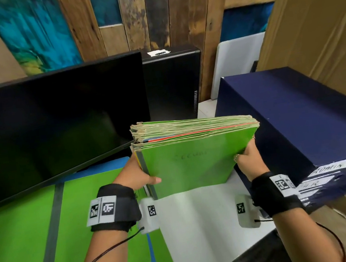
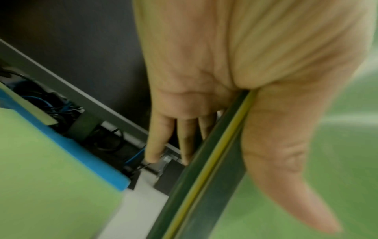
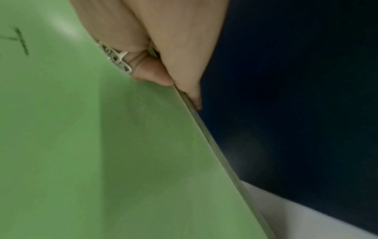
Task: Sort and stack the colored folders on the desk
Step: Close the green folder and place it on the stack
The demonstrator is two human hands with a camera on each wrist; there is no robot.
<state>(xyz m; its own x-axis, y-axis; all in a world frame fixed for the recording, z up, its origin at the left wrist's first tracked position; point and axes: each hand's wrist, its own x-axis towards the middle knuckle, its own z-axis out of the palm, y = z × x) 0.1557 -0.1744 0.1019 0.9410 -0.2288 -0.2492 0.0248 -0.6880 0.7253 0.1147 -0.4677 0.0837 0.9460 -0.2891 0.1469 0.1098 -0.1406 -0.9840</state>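
Observation:
A thick bundle of folders (image 1: 192,156), mostly green with thin red, blue and yellow edges showing, stands on edge over the white desk (image 1: 199,214). My left hand (image 1: 138,176) grips its left spine edge (image 2: 210,161), thumb on the front cover, fingers behind. My right hand (image 1: 247,161) holds the right edge (image 3: 204,134), thumb with a ring on the green cover (image 3: 92,145), fingers behind. Flat on the desk at the left lie more green folders (image 1: 23,236) over a blue one (image 1: 106,165).
A dark monitor (image 1: 54,128) stands at the back left with a black computer case (image 1: 172,83) behind it. A navy box (image 1: 297,120) sits close on the right, against large cardboard boxes (image 1: 318,26). Cables lie under the monitor (image 2: 61,110).

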